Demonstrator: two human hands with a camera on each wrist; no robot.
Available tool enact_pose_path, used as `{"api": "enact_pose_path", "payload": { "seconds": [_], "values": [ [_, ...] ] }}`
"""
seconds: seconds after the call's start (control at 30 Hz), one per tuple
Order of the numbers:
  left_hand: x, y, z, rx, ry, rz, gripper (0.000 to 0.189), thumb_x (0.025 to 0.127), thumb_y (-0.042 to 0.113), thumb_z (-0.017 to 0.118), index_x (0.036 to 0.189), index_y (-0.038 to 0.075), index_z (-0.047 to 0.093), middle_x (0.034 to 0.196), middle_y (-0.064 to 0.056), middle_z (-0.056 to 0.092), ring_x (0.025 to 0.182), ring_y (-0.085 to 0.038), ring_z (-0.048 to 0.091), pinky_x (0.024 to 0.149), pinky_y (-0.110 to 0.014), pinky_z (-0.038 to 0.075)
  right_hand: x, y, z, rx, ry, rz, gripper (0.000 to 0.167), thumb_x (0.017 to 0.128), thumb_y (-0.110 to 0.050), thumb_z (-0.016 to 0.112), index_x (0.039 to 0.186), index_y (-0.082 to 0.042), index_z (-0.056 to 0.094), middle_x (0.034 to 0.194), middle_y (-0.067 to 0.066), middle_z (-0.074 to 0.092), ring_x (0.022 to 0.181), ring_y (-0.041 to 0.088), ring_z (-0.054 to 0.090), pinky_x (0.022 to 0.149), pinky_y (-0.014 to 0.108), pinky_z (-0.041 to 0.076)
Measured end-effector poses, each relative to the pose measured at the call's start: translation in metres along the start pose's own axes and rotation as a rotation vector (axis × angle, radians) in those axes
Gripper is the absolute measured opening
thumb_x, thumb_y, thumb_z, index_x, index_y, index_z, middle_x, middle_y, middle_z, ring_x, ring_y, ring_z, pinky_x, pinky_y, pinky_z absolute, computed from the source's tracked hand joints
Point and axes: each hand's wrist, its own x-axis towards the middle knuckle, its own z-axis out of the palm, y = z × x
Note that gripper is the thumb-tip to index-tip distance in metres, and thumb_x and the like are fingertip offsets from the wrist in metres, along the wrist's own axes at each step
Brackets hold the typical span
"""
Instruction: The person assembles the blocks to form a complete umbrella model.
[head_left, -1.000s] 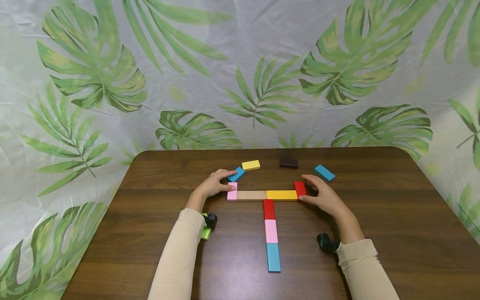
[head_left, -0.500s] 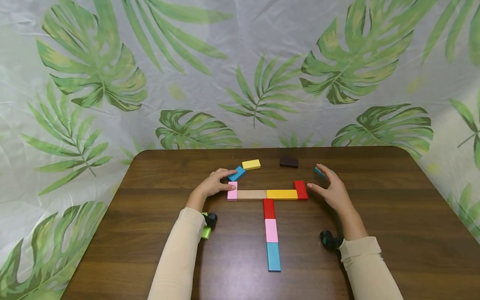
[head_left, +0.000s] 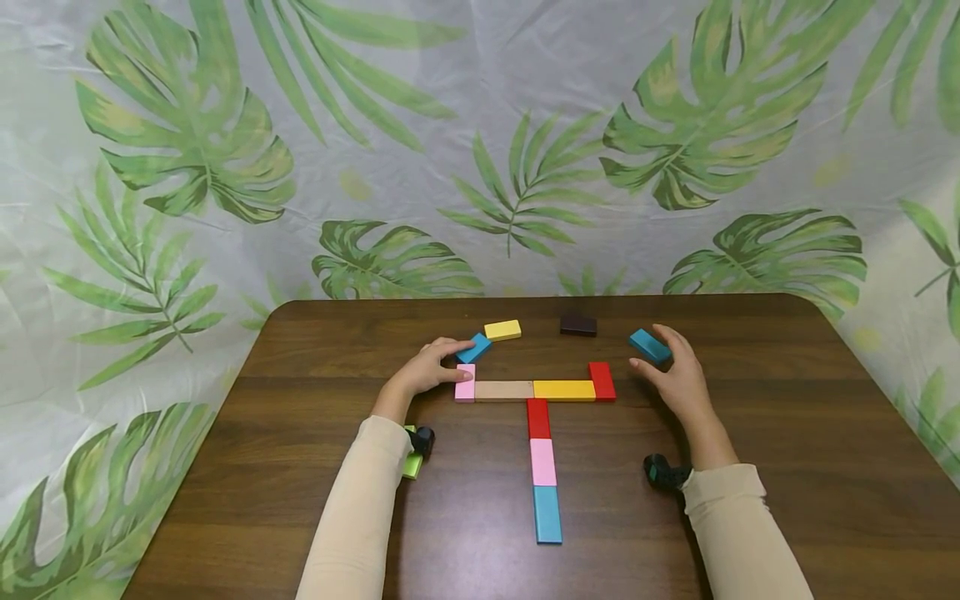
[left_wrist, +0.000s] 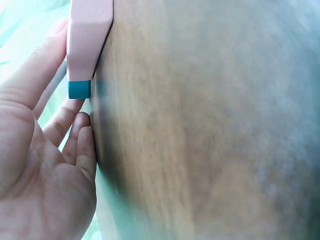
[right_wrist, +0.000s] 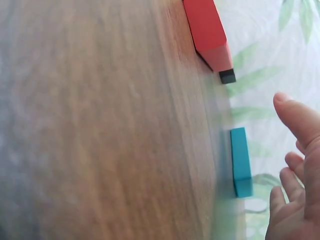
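Observation:
My left hand (head_left: 422, 372) rests at the left end of a row of flat blocks. Its thumb touches a pink block (head_left: 465, 392), and its fingertips lie at a blue block (head_left: 476, 347) just behind. Across the table, my right hand (head_left: 686, 383) hovers beside another blue block (head_left: 648, 345), thumb and fingers spread and apart from it; the right wrist view shows this blue block (right_wrist: 241, 160) on the table. From the pink block the row runs through a plain wood block (head_left: 502, 390) and a yellow block (head_left: 564, 390) to a red block (head_left: 602, 381).
A stem of red (head_left: 538, 418), pink (head_left: 543, 462) and blue (head_left: 547, 514) blocks comes toward me from the row's middle. Farther back lie a pale yellow block (head_left: 502, 330) and a dark block (head_left: 578, 326). A green block (head_left: 412, 465) is partly hidden by my left wrist.
My right hand has left the red block at the row's right end and moved right to the far blue block. My left hand has stayed put.

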Motion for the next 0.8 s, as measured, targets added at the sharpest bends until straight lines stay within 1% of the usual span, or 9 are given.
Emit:
{"api": "enact_pose_path", "payload": {
  "seconds": [0.17, 0.33, 0.47, 0.5, 0.63, 0.7, 0.73, 0.8],
  "values": [
    [0.001, -0.001, 0.001, -0.001, -0.001, -0.006, 0.059, 0.081, 0.026, 0.067, 0.135, 0.022, 0.044, 0.133, -0.008, 0.037, 0.12, -0.029, 0.029, 0.096, -0.048, 0.028, 0.001, 0.007, -0.001, 0.024, 0.01, 0.016, 0.067, 0.079, -0.021, 0.07, 0.134, 0.0, 0.037, 0.137, 0.022, 0.031, 0.123, 0.042, 0.028, 0.096, 0.056, 0.023],
    [0.002, -0.002, 0.001, -0.002, -0.001, -0.01, 0.058, 0.081, 0.026, 0.067, 0.134, 0.023, 0.045, 0.134, -0.009, 0.037, 0.12, -0.03, 0.029, 0.096, -0.048, 0.028, 0.0, 0.013, -0.002, 0.019, -0.015, 0.058, 0.068, 0.081, -0.021, 0.068, 0.135, 0.002, 0.033, 0.137, 0.025, 0.029, 0.122, 0.044, 0.028, 0.096, 0.055, 0.024],
    [0.001, -0.003, 0.0, -0.014, -0.002, 0.012, 0.058, 0.081, 0.031, 0.067, 0.134, 0.024, 0.045, 0.133, -0.009, 0.037, 0.12, -0.031, 0.029, 0.096, -0.05, 0.027, -0.001, 0.016, -0.002, 0.029, -0.036, 0.114, 0.067, 0.084, -0.02, 0.064, 0.137, 0.002, 0.029, 0.137, 0.026, 0.028, 0.12, 0.044, 0.03, 0.095, 0.054, 0.028],
    [0.002, -0.005, 0.0, -0.012, 0.0, 0.034, 0.058, 0.081, 0.034, 0.066, 0.134, 0.026, 0.045, 0.132, -0.009, 0.038, 0.119, -0.031, 0.03, 0.094, -0.049, 0.029, -0.001, 0.016, -0.002, 0.029, -0.041, 0.129, 0.067, 0.085, -0.021, 0.063, 0.138, 0.002, 0.028, 0.137, 0.027, 0.028, 0.119, 0.045, 0.031, 0.094, 0.053, 0.029],
    [0.001, -0.007, -0.001, -0.019, -0.005, 0.057, 0.058, 0.08, 0.038, 0.066, 0.133, 0.027, 0.046, 0.132, -0.009, 0.038, 0.119, -0.033, 0.03, 0.094, -0.05, 0.029, -0.001, 0.016, -0.004, 0.011, -0.055, 0.175, 0.066, 0.087, -0.022, 0.061, 0.138, 0.002, 0.028, 0.134, 0.028, 0.029, 0.116, 0.045, 0.034, 0.093, 0.054, 0.03],
    [0.001, -0.007, 0.0, -0.019, -0.003, 0.05, 0.058, 0.08, 0.035, 0.066, 0.133, 0.025, 0.046, 0.132, -0.009, 0.038, 0.12, -0.032, 0.03, 0.094, -0.05, 0.028, -0.001, 0.016, -0.004, -0.008, -0.06, 0.184, 0.064, 0.087, -0.023, 0.06, 0.137, 0.002, 0.029, 0.133, 0.029, 0.031, 0.116, 0.045, 0.034, 0.092, 0.054, 0.03],
    [0.001, -0.005, 0.0, -0.023, -0.006, 0.026, 0.058, 0.08, 0.032, 0.067, 0.134, 0.024, 0.045, 0.134, -0.009, 0.037, 0.121, -0.032, 0.028, 0.096, -0.05, 0.026, -0.001, 0.016, -0.004, -0.018, -0.06, 0.183, 0.063, 0.087, -0.022, 0.06, 0.137, 0.003, 0.03, 0.132, 0.03, 0.032, 0.115, 0.045, 0.034, 0.092, 0.054, 0.03],
    [0.001, -0.004, 0.001, -0.013, 0.0, 0.016, 0.058, 0.081, 0.029, 0.067, 0.134, 0.022, 0.045, 0.134, -0.01, 0.037, 0.121, -0.031, 0.028, 0.096, -0.05, 0.027, 0.0, 0.017, -0.003, -0.04, -0.058, 0.175, 0.059, 0.088, -0.021, 0.059, 0.135, 0.004, 0.032, 0.13, 0.03, 0.034, 0.113, 0.045, 0.036, 0.091, 0.054, 0.03]
  ]
}}
